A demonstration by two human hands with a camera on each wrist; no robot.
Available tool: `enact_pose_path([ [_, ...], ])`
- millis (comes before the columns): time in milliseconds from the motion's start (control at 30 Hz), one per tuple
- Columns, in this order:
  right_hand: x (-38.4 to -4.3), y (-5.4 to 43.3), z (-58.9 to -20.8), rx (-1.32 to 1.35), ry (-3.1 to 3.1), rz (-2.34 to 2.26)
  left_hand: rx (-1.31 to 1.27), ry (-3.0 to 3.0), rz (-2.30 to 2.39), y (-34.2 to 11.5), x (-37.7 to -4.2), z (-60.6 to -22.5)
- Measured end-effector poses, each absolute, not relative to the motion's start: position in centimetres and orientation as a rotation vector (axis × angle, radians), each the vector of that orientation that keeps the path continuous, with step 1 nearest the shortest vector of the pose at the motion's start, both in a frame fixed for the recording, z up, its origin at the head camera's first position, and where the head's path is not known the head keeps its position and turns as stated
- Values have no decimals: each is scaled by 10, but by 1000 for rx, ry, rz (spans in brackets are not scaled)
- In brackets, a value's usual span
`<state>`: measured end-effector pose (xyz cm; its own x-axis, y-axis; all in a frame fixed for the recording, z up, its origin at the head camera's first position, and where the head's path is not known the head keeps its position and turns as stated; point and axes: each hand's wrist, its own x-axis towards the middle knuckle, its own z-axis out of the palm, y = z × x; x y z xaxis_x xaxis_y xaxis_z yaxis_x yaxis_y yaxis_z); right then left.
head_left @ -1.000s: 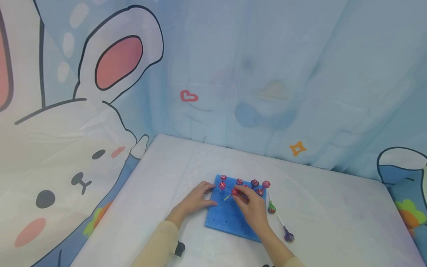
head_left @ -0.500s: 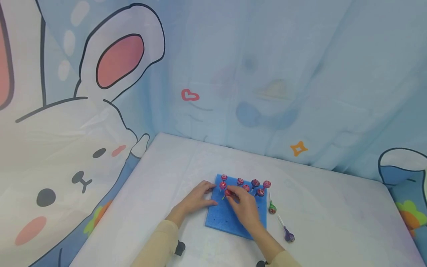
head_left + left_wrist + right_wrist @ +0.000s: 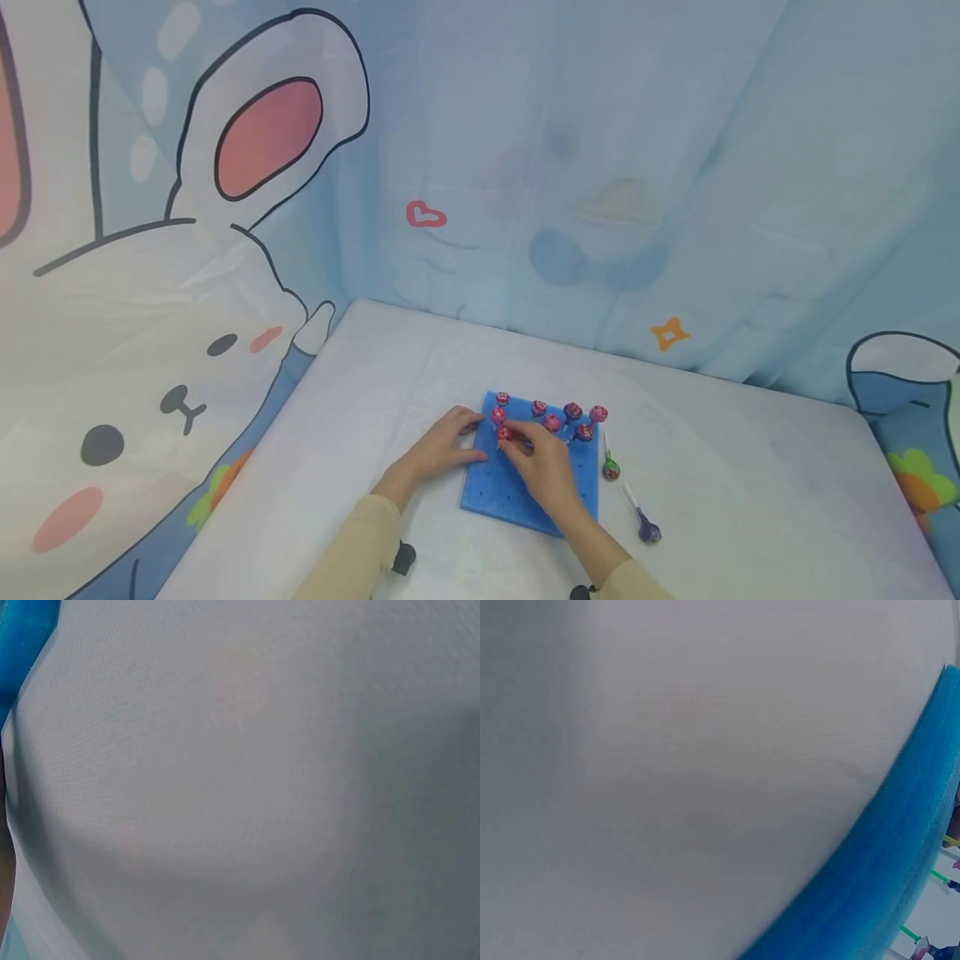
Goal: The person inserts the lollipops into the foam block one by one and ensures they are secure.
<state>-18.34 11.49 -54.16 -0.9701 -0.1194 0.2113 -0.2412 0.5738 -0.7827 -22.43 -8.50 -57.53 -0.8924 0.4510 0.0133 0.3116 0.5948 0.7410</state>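
In the head view a blue foam board (image 3: 517,500) with small holes lies on the table. My right hand (image 3: 546,467) pinches a red-wrapped lollipop (image 3: 504,433) over the board's left part; the lower end of its stick is hard to make out. Just behind it stands another red lollipop (image 3: 498,415). More lollipops stand in the far part, among them a dark purple one (image 3: 573,411) and a pink one (image 3: 597,414). My left hand (image 3: 441,443) rests at the board's left edge, thumb and fingers spread apart. Both wrist views show mostly table and a strip of board (image 3: 877,847).
To the right of the board, a green lollipop (image 3: 611,471) and a purple lollipop (image 3: 649,532) lie on the white table (image 3: 735,475). A printed curtain (image 3: 480,125) hangs behind and at the left.
My right hand has moved left across the board with the red lollipop, whose stick has gone from slanted to more upright. The left hand stays in place.
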Motion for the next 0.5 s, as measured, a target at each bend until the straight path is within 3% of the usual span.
enact_pose_path([
  [500, -170, 134, -542, 377, -2690, 1424, 624, 2627, 1184, -84, -220, -569],
])
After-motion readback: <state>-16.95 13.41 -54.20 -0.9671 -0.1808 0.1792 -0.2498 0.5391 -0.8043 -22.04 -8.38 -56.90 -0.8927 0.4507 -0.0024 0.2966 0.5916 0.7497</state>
